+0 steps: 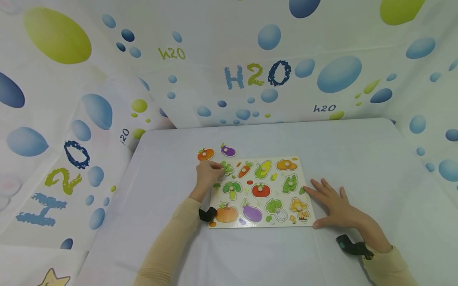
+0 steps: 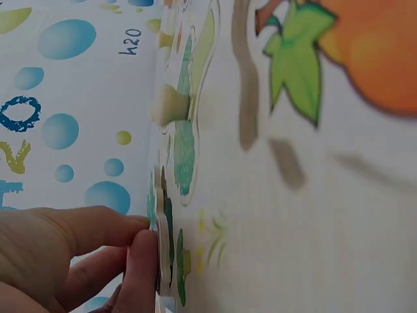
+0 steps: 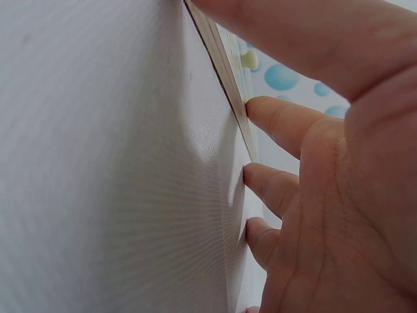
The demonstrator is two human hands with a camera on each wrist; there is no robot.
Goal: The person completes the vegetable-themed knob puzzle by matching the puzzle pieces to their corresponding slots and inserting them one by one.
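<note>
A wooden vegetable puzzle board [image 1: 264, 225] lies flat on the table. Over its far left corner, my left hand [image 1: 209, 174] pinches a green leafy vegetable puzzle piece [image 1: 227, 168] between thumb and fingertips. The left wrist view shows the wooden edge of that piece [image 2: 162, 254] upright close to the board; whether it sits in its recess I cannot tell. My right hand [image 1: 338, 206] lies at the board's right side with fingers spread, thumb and index fingertip touching the edge. Broccoli [image 1: 232, 190], tomato [image 1: 261, 190] and carrot pieces [image 1: 245, 169] sit in the board, knobs up.
Beyond the board's far left corner lie a loose pumpkin piece [image 1: 205, 154] and a loose eggplant piece [image 1: 228, 150]. The front row's printed pumpkin [image 1: 227, 214] and eggplant [image 1: 252, 212] show no knobs. A white cloth covers the table [image 1: 171, 155]; a patterned curtain [image 1: 200, 87] hangs behind.
</note>
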